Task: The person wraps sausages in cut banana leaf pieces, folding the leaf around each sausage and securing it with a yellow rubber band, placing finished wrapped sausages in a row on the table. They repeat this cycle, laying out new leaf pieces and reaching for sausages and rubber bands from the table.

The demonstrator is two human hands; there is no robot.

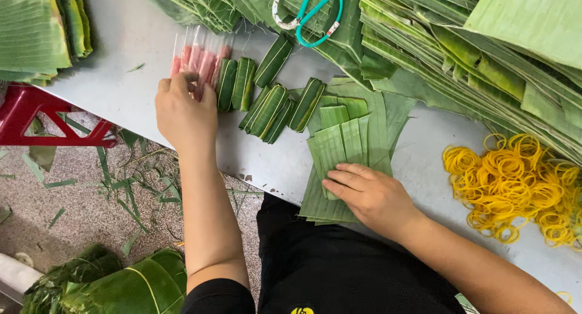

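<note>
Your left hand (pixel 182 111): fingers curled on pink sticks (pixel 200 56), just left of wrapped leaf parcels (pixel 270 105). Your right hand (pixel 370 193): open, flat on cut leaf stack (pixel 339 144), below parcels.

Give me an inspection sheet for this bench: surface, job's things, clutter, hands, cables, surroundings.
Surface: grey table, leaf scraps on it.
Job's things: pink sticks in clear wrap; cut leaf strips stacked at the table edge; wrapped leaf parcels lying between them.
Clutter: pile of yellow rubber bands; teal-handled scissors on the stacked banana leaves.
Hands: left hand, fingers on the pink sticks; right hand flat on the leaf strips.
Cables: nothing seen.
Surroundings: red stool; leaf trimmings on the floor; folded leaves below the table.
</note>
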